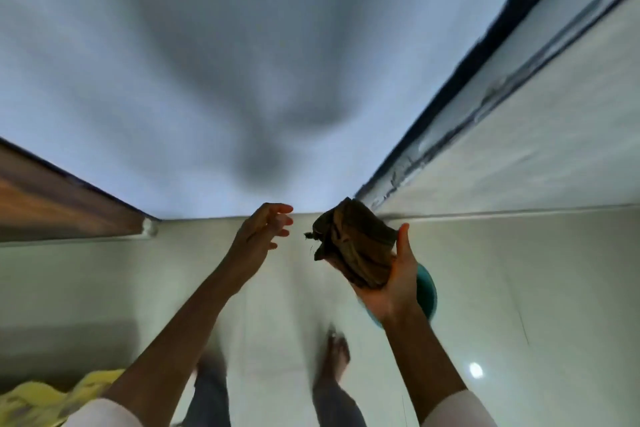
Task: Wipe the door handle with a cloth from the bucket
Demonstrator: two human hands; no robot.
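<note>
Two bare feet [337, 354] blurred on tiled floor [519, 288]; no writing legible. Teal bucket [427, 291] mostly hidden behind right hand [398, 281]. Right hand fingers curl around folded brown cloth [356, 248]. Left hand [263, 232] empty, fingers loosely spread, near cloth, not touching. Wooden door [59, 204] cut off at left; handle unseen.

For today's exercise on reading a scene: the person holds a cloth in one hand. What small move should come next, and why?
Probably bring the open left hand across to take the free end of the brown cloth and spread it. The cloth sits bunched in the right hand, the left is empty and close beside it, and no door handle is in view yet, only the blurred white surface ahead.
</note>
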